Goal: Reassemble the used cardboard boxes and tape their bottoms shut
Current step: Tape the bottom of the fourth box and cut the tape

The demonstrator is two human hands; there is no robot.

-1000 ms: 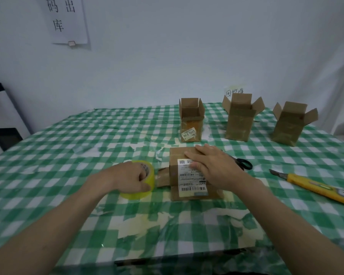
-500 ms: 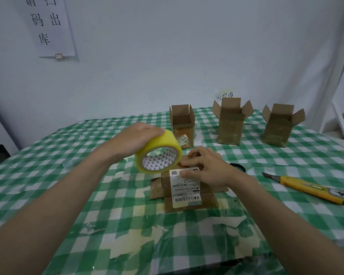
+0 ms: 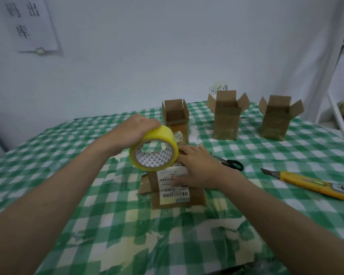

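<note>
A small brown cardboard box (image 3: 177,197) with a white barcode label stands upside down in the middle of the green checked table (image 3: 87,225). My right hand (image 3: 197,165) lies flat on its top, pressing the flaps down. My left hand (image 3: 135,130) grips a yellow tape roll (image 3: 154,149) from above and holds it in the air just over the box's left side, the roll's open core facing me. Whether any tape touches the box I cannot tell.
Three upright boxes with open top flaps stand at the back: one (image 3: 176,118) behind the roll, one (image 3: 226,116) in the middle, one (image 3: 276,118) at the right. Black-handled scissors (image 3: 230,163) and a yellow utility knife (image 3: 310,182) lie right of my hand.
My left hand lifted the tape roll off the table and carried it up and right, over the box. My right hand stayed pressed on the box.
</note>
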